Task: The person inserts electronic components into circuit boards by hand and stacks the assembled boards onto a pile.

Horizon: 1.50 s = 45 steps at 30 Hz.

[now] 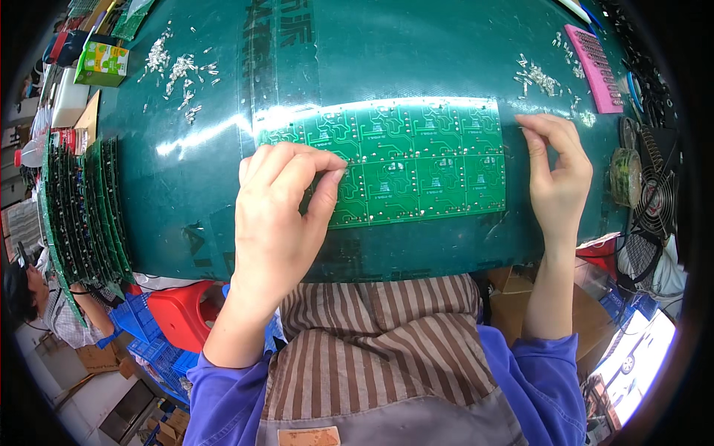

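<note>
Two bare hands work over a green printed circuit board panel point(439, 178), which lies flat on the dark green tabletop point(178, 208) in front of the person, its long side running left to right. The left hand point(339, 171) is over the panel's left part, thumb and forefinger brought narrowly together above the printed traces; whether a small part is pinched there, or whether the fingertips touch the board, cannot be told. The right hand point(524, 126) is just beyond the panel's right edge, its thumb and forefinger also close together, and again it cannot be told whether they hold anything. Small clear components are scattered in a left cluster point(182, 67) toward the tabletop's far left and a right cluster point(541, 80) at the far right, next to a pink rack point(593, 68) with rows of holes. A row of populated circuit boards point(83, 212) stands on edge at the left, with a green-and-white carton point(103, 64) farther back. Near the right edge are a roll of tape point(625, 177) and, beside it, a round fan point(658, 199). Below the tabletop's left side stands a red plastic stool point(175, 314), near blue crates point(141, 327). The person wears a brown striped apron point(379, 357) over purple sleeves point(230, 401).
</note>
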Available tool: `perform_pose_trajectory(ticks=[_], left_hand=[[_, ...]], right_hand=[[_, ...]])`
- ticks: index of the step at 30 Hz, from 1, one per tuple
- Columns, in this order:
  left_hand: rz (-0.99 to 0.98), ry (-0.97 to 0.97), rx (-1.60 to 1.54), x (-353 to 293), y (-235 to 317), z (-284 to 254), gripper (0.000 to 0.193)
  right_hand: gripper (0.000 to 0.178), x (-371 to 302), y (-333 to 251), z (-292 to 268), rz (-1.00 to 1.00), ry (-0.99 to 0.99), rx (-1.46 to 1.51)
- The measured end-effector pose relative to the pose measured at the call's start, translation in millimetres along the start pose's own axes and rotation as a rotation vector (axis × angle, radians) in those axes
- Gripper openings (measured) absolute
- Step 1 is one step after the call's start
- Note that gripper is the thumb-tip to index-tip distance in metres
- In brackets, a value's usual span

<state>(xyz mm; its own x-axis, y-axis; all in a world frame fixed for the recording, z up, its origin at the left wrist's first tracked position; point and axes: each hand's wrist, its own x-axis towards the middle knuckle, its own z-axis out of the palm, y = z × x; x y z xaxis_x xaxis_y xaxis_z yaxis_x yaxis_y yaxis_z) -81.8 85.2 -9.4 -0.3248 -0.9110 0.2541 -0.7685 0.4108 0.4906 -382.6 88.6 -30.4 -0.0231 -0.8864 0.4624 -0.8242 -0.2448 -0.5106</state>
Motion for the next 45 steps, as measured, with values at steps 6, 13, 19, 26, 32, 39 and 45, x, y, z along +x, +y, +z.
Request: perform_pose_trajectory(ticks=[6, 13, 19, 26, 32, 39, 45], left_hand=[[0.016, 0.016, -0.055, -1.8, -3.6, 2.3, 0.012], [0.117, -0.007, 0.094, 5.0, 6.1, -4.3, 0.012], [0.172, -0.048, 0.199, 10.3, 13.2, -9.5, 0.013], [0.19, -0.038, 0.165, 8.9, 8.4, -7.9, 0.01], [0.142, -0.015, 0.171, 5.3, 10.0, -3.9, 0.011], [0.133, 0.014, 0.094, 2.3, -2.2, -6.6, 0.015], [0.046, 0.086, -0.129, 7.4, -37.1, -13.9, 0.015]], right_hand=[[0.01, -9.0, -29.5, 6.3, 0.252, -0.083, 0.498], [0.01, -6.2, -51.1, 15.2, 0.046, -0.172, 0.356], [0.011, -5.2, -55.8, 20.2, 0.069, -0.189, 0.322], [0.012, -8.2, -51.0, 22.1, 0.178, -0.181, 0.433], [0.012, -6.5, -52.8, 21.1, 0.095, -0.188, 0.345], [0.01, -1.8, -60.6, 17.7, 0.085, -0.193, 0.272], [0.013, 2.3, -60.7, 15.9, -0.012, -0.251, 0.18]])
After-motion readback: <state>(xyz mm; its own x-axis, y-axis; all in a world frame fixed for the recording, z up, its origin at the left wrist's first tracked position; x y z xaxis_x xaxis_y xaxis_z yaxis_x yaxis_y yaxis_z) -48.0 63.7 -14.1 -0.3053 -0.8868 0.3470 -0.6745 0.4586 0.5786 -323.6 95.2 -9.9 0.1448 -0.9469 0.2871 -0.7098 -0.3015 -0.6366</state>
